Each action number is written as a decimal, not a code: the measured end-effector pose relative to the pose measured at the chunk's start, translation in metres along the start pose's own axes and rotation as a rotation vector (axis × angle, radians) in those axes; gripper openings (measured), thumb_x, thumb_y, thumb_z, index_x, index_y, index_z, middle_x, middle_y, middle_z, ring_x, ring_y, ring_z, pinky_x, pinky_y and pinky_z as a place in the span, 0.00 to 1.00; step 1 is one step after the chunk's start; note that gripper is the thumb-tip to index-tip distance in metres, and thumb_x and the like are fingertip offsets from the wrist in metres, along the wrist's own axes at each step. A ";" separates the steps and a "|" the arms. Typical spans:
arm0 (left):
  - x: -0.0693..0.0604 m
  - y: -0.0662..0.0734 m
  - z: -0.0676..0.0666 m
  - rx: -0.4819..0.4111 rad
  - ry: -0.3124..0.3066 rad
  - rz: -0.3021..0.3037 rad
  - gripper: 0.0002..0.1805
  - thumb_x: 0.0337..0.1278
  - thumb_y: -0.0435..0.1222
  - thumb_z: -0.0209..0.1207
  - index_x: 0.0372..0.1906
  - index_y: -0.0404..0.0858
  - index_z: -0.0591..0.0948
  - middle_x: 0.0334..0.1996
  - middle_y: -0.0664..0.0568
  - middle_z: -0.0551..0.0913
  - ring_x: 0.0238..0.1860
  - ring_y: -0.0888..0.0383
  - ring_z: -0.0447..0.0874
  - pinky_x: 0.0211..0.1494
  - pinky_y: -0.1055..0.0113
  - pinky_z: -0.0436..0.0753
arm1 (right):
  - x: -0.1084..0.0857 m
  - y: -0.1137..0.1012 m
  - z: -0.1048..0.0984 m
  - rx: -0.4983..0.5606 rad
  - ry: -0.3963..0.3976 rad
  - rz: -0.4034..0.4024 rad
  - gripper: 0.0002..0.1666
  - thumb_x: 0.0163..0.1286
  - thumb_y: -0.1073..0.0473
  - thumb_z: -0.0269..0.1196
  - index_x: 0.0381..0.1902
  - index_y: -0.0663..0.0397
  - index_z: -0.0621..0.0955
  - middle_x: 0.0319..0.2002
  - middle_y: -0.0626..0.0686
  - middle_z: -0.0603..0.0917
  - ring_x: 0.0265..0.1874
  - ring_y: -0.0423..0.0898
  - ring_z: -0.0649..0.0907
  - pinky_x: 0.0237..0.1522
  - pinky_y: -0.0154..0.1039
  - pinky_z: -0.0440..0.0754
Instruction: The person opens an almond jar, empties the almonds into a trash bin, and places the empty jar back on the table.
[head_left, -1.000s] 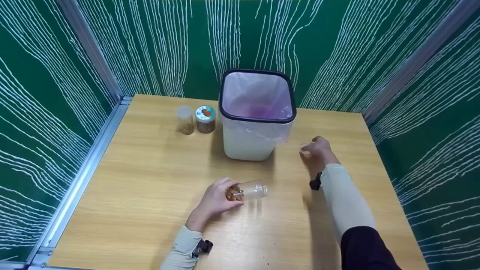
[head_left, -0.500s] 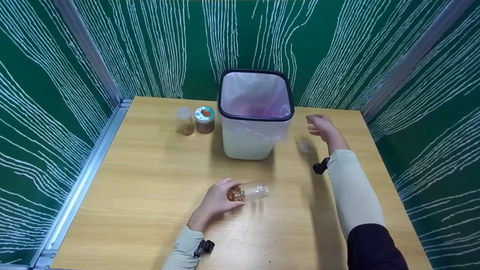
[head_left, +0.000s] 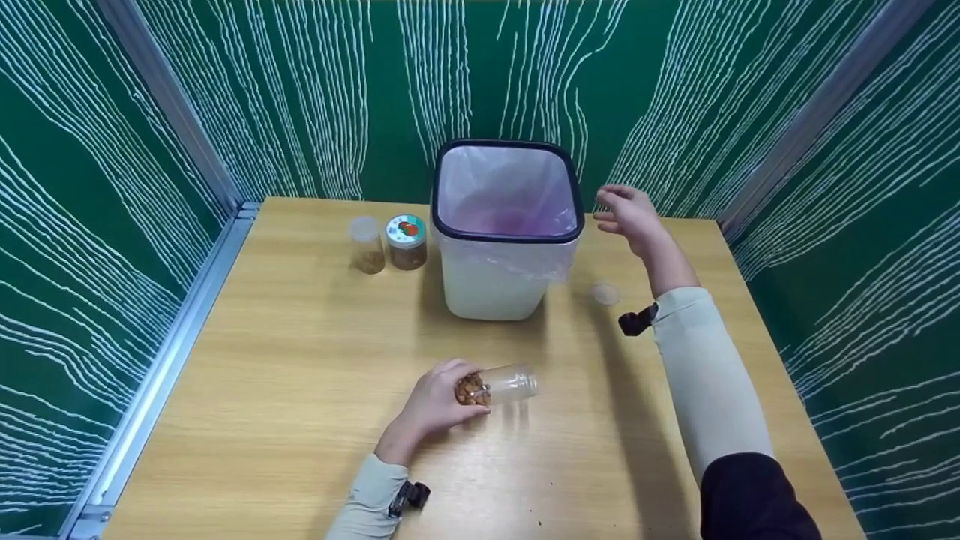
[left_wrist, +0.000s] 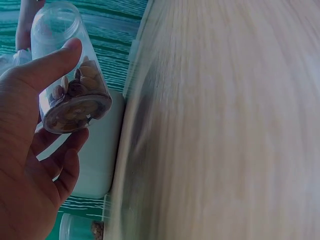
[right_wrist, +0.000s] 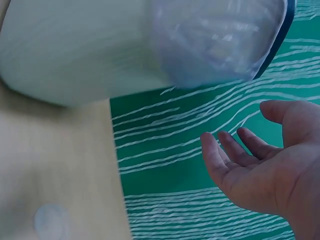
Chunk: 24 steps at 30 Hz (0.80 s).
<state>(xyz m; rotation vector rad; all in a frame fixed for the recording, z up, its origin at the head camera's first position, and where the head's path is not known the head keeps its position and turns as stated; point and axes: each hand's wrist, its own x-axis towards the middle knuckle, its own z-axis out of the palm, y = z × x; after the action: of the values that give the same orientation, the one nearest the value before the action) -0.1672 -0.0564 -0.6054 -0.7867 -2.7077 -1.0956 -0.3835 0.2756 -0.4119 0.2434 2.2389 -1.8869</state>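
Observation:
A clear jar [head_left: 508, 382] lies on its side, tilted, its open mouth to the right and brown nuts gathered at its base. The left hand [head_left: 439, 397] grips it round the base; in the left wrist view the thumb lies across the jar [left_wrist: 75, 50]. Beside the rim of the white bin [head_left: 495, 281], the right hand [head_left: 630, 214] is raised with nothing in it, its fingers loosely bent in the right wrist view [right_wrist: 270, 165]. A round clear lid [head_left: 604, 293] lies on the table below that hand, right of the bin.
Left of the bin stand a clear jar with a pale lid [head_left: 367, 246] and a shorter jar with a printed lid [head_left: 407, 242]. The bin has a black rim and a pinkish liner. Green walls with white lines surround the wooden table [head_left: 300, 390].
The right hand has let go of the clear lid, leaving it on the table, and has moved up and back beside the bin's rim. The left hand and its jar have hardly moved.

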 end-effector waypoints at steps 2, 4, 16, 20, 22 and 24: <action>0.000 0.000 0.000 -0.002 -0.004 -0.001 0.37 0.36 0.49 0.76 0.56 0.41 0.80 0.47 0.56 0.80 0.49 0.56 0.77 0.56 0.60 0.76 | -0.003 -0.005 0.003 -0.008 0.002 -0.021 0.32 0.75 0.48 0.53 0.71 0.57 0.63 0.68 0.59 0.65 0.62 0.57 0.72 0.60 0.46 0.74; 0.000 0.000 0.000 -0.006 -0.009 -0.004 0.37 0.36 0.49 0.77 0.57 0.41 0.80 0.48 0.56 0.80 0.49 0.56 0.77 0.57 0.59 0.76 | -0.006 -0.009 0.007 -0.016 0.001 -0.042 0.32 0.75 0.48 0.54 0.70 0.56 0.64 0.68 0.59 0.65 0.61 0.57 0.72 0.60 0.46 0.74; 0.003 0.000 0.001 -0.016 0.006 0.039 0.35 0.37 0.48 0.77 0.56 0.42 0.81 0.45 0.56 0.81 0.46 0.58 0.78 0.51 0.61 0.79 | -0.017 -0.024 0.027 -0.098 -0.023 -0.198 0.33 0.74 0.51 0.56 0.73 0.53 0.62 0.64 0.60 0.69 0.53 0.55 0.78 0.55 0.46 0.78; 0.001 -0.001 0.001 -0.019 0.008 0.042 0.36 0.36 0.49 0.77 0.56 0.43 0.81 0.44 0.58 0.81 0.44 0.59 0.78 0.49 0.63 0.79 | -0.019 -0.023 0.033 -0.134 -0.038 -0.216 0.37 0.73 0.50 0.57 0.75 0.50 0.59 0.66 0.61 0.67 0.54 0.54 0.77 0.53 0.45 0.79; 0.001 -0.001 0.001 -0.020 0.006 0.038 0.36 0.36 0.49 0.77 0.56 0.43 0.81 0.44 0.58 0.80 0.44 0.59 0.78 0.49 0.62 0.79 | -0.020 -0.022 0.036 -0.148 -0.045 -0.222 0.38 0.72 0.50 0.58 0.75 0.48 0.58 0.67 0.61 0.67 0.56 0.53 0.76 0.54 0.47 0.79; 0.002 -0.001 -0.001 -0.025 0.002 0.040 0.36 0.36 0.49 0.77 0.56 0.42 0.81 0.44 0.58 0.80 0.44 0.59 0.78 0.49 0.63 0.79 | -0.020 -0.021 0.039 -0.164 -0.039 -0.226 0.38 0.72 0.51 0.59 0.75 0.46 0.59 0.67 0.60 0.67 0.58 0.53 0.74 0.55 0.47 0.78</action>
<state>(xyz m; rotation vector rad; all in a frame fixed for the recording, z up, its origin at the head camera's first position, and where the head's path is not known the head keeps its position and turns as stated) -0.1693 -0.0566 -0.6051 -0.8387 -2.6698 -1.1233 -0.3673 0.2335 -0.3927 -0.0746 2.4665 -1.7777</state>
